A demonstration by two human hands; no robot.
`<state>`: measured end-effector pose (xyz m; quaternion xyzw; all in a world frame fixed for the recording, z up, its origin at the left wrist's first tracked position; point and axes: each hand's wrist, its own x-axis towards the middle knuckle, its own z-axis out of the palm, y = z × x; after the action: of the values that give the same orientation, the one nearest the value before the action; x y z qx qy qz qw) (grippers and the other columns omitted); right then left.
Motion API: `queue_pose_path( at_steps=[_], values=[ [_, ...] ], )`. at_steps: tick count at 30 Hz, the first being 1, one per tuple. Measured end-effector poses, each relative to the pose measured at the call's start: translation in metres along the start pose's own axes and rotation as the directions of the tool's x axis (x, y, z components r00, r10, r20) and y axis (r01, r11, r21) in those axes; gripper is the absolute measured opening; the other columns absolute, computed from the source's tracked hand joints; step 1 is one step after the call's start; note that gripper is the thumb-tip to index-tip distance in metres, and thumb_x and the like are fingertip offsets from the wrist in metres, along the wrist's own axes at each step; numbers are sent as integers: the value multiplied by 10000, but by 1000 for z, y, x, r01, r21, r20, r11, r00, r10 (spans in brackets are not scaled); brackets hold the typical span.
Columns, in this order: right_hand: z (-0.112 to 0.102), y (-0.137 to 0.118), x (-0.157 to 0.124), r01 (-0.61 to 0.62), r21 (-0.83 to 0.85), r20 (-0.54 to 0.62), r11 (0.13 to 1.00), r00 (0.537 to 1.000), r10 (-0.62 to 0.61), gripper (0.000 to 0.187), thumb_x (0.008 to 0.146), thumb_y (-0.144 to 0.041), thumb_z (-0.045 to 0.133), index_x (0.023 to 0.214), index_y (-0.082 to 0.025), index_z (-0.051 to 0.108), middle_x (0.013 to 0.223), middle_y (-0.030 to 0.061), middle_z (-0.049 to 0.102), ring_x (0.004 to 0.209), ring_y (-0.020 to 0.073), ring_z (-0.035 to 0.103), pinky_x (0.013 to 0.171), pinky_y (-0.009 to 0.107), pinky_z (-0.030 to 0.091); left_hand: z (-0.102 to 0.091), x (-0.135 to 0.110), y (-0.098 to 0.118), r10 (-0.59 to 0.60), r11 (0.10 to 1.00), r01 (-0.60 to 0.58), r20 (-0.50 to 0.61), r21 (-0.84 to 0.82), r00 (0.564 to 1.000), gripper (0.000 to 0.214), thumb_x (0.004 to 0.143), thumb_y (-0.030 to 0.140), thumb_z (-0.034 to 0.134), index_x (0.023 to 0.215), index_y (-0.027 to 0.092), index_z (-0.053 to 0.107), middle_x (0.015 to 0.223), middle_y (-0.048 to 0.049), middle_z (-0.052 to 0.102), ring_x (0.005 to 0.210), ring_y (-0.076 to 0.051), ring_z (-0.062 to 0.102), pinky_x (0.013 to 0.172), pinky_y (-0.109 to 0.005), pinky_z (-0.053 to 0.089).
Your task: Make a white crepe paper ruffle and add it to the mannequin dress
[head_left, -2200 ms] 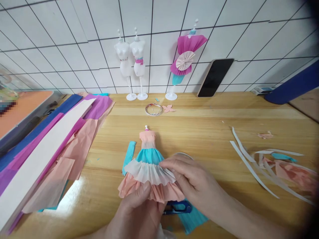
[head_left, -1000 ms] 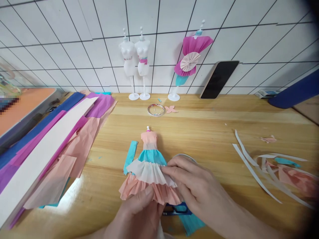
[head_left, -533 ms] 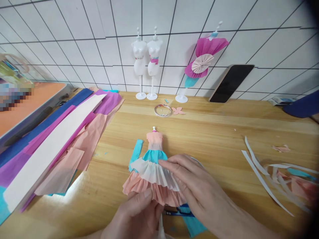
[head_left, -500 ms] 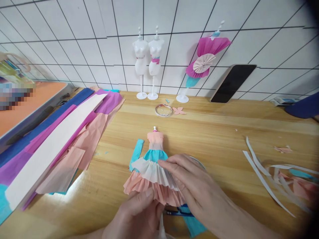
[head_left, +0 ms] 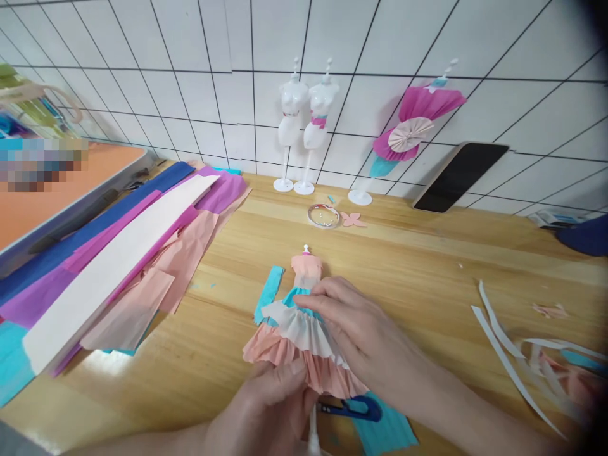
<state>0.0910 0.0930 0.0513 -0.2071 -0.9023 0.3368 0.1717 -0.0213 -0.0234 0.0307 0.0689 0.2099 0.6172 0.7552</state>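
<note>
A small mannequin in a crepe-paper dress (head_left: 298,316) lies on the wooden table (head_left: 418,266), with a peach top, a turquoise waist, a cream ruffle and a peach bottom ruffle. My left hand (head_left: 266,411) is closed on the hem of the peach ruffle and on the white stand under it. My right hand (head_left: 361,339) lies across the dress with its fingers pressed together on the turquoise waist above the cream ruffle. A loose turquoise strip (head_left: 268,294) lies just left of the dress.
Blue-handled scissors (head_left: 354,408) and turquoise paper (head_left: 384,430) lie under my right wrist. Crepe sheets (head_left: 118,253) are stacked at left. Two bare mannequins (head_left: 304,114), a dressed pink one (head_left: 408,133), a phone (head_left: 460,174), a bead ring (head_left: 323,216) and white scraps (head_left: 503,335) are around.
My right fingers have slid up from the cream ruffle's edge to the turquoise waist. The view has shifted left and down. My left hand keeps its hold on the hem.
</note>
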Motion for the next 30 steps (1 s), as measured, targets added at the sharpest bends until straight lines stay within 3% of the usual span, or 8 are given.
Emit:
queue_pose_path(
  at_steps=[6, 10, 13, 15, 21, 26, 30],
  values=[
    [1, -6, 16, -1, 14, 1, 1000, 1000, 1, 205, 885, -157, 458, 980, -186, 637, 882, 66, 603, 879, 202, 559, 760, 357, 469, 0, 1, 0, 41, 999, -41, 13, -11, 999, 287, 764, 253, 623, 1037, 172, 662, 1057, -79, 643, 1217, -262, 456, 1062, -389, 266],
    [8, -22, 26, -51, -222, 7, 974, 999, 54, 195, 800, -357, 586, 832, -174, 645, 837, 94, 612, 856, 258, 554, 722, 394, 456, 6, 0, 0, 48, 997, -49, 10, 66, 999, 181, 684, 143, 639, 857, 137, 694, 893, -84, 678, 1085, -274, 561, 1009, -404, 329],
    [16, -30, 36, -55, -416, 30, 908, 997, 74, 144, 760, -292, 586, 682, -176, 620, 727, 84, 613, 759, 251, 563, 656, 374, 437, 6, -1, -1, 40, 997, -40, 7, 61, 999, 192, 643, 117, 631, 823, 131, 697, 829, -79, 685, 1006, -271, 602, 962, -396, 377],
    [19, -29, 41, -72, -423, 36, 903, 995, 97, 146, 754, -185, 534, 631, -181, 612, 666, 58, 618, 682, 211, 564, 610, 334, 415, 3, -2, -2, 31, 999, -30, -18, 36, 999, 211, 643, 114, 614, 836, 130, 697, 837, -76, 687, 1008, -268, 601, 956, -388, 384],
    [10, -16, 47, -219, -98, 3, 971, 975, 221, 197, 727, -148, 496, 571, -180, 611, 569, -4, 560, 524, 122, 486, 496, 254, 359, -3, -5, -2, -11, 997, 4, -89, -75, 996, 75, 712, 197, 605, 704, 158, 669, 883, -74, 685, 1093, -276, 558, 992, -381, 357],
    [3, -11, 50, -318, 197, 76, 927, 948, 309, 201, 706, -253, 512, 541, -163, 586, 558, -9, 500, 514, 116, 443, 472, 247, 347, -1, -2, -1, 45, 992, -51, -60, -114, 997, 231, 854, 248, 493, 970, 178, 680, 1005, -69, 671, 1134, -241, 538, 1042, -373, 305],
    [1, -10, 49, -388, 324, 118, 863, 922, 370, 207, 686, -311, 532, 543, -168, 576, 579, 4, 520, 527, 123, 458, 482, 253, 364, -3, -1, -3, 60, 988, -67, -51, -136, 997, 317, 913, 232, 395, 1096, 165, 645, 1030, -77, 668, 1125, -226, 546, 1050, -365, 299]
  ],
)
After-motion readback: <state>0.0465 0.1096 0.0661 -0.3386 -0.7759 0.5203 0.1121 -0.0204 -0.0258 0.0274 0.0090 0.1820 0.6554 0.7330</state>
